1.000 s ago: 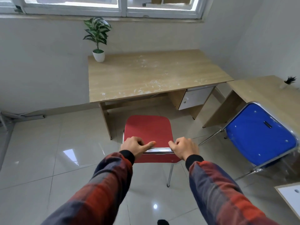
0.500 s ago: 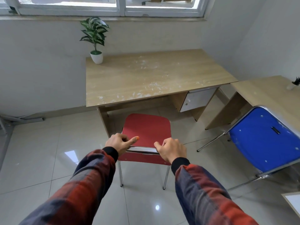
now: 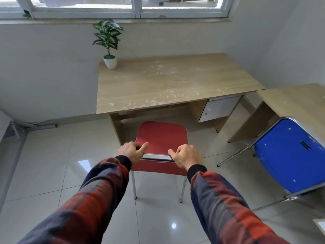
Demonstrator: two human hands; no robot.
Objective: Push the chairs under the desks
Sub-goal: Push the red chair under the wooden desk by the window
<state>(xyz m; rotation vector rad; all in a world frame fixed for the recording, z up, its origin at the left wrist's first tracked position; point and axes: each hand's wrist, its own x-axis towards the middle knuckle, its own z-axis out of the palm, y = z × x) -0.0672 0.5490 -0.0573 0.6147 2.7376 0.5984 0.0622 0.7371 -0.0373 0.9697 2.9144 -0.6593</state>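
Note:
A red chair (image 3: pixel 161 136) with chrome legs stands on the tiled floor, its seat front just short of the near edge of a wooden desk (image 3: pixel 168 83). My left hand (image 3: pixel 131 151) and my right hand (image 3: pixel 187 156) both grip the chrome top rail of its backrest. A blue chair (image 3: pixel 288 154) stands at the right, its back toward me, in front of a second wooden desk (image 3: pixel 295 101). Both of my sleeves are red and dark plaid.
A potted plant (image 3: pixel 109 44) sits on the first desk's far left corner. A white drawer unit (image 3: pixel 219 110) hangs under that desk's right side. Metal bars (image 3: pixel 33 125) lie by the left wall. A white panel corner (image 3: pixel 321 228) shows at lower right.
The red chair has slid forward toward the desk with both hands on its backrest, and my view has come closer to the desk.

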